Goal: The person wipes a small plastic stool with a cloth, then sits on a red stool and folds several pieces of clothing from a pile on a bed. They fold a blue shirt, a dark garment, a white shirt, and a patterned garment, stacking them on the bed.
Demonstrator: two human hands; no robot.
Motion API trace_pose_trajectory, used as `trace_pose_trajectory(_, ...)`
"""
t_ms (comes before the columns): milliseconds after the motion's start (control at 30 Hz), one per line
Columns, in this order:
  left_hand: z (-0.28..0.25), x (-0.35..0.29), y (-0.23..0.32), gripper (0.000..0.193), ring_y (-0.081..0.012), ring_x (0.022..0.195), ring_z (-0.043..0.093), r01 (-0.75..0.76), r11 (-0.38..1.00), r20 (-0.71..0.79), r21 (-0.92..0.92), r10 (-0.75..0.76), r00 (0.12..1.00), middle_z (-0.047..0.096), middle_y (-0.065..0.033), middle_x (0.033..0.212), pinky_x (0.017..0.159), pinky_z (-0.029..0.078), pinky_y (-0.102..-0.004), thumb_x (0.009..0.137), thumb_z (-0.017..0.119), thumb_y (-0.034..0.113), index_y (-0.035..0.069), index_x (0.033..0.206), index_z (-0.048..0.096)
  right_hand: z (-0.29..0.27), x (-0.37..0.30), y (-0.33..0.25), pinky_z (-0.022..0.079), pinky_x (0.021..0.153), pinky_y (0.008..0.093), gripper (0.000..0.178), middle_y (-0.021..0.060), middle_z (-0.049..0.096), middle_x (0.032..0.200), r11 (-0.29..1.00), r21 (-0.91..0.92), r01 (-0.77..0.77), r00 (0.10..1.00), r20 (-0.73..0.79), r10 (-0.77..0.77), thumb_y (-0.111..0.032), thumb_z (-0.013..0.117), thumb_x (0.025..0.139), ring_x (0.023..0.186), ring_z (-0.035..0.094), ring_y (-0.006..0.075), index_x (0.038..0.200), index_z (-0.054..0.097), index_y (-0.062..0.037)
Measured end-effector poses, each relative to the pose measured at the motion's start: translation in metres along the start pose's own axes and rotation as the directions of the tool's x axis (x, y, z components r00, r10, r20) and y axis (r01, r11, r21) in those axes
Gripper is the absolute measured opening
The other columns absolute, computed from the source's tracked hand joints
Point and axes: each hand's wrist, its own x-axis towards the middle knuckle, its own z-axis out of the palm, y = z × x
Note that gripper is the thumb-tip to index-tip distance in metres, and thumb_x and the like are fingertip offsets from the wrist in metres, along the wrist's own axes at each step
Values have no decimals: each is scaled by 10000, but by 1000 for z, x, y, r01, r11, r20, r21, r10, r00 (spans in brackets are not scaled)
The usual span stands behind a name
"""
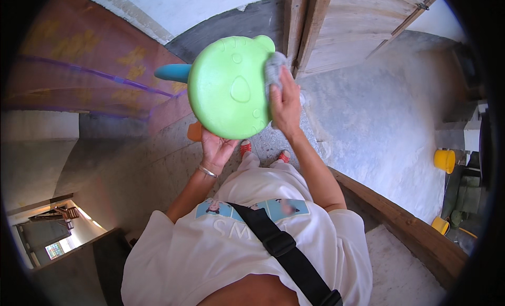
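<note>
A small round stool (221, 90) with a light green, animal-face seat is held up in front of me, the seat turned toward me. One blue leg (173, 72) sticks out to its left, and an orange leg (194, 131) shows below. My left hand (215, 151), with a bracelet on the wrist, grips the stool at its lower edge; some fingers are hidden behind it. In my right hand (286, 106) is a grey cloth (274, 68), pressed against the seat's right rim.
At the left hangs a reddish-brown sheet (68, 59) with yellow patterns. A wooden door (357, 27) and its posts stand ahead. A wooden beam (400, 227) crosses the lower right. Yellow buckets (444, 161) sit at the far right, beyond grey floor (368, 111).
</note>
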Motion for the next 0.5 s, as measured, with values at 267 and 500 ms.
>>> trace_pose_trajectory(267,-28,-6,10,479,-213,1145,519,39,999,42,30,-40,998,543,-73,1252,981,428,-416,917,461,416,70,1247,490,2,19,10,404,925,378,480,238,574,1124,856,437,-278,957,44,288,-299,427,949,1038,558,350,1305,423,22)
trace_pose_trajectory(500,10,-12,-5,327,-140,928,570,15,993,-160,114,3,987,611,-8,1003,875,474,-350,914,476,377,103,1065,571,-10,31,5,409,909,424,548,301,533,1167,905,284,-317,948,58,314,-349,405,944,1071,528,438,1343,347,22)
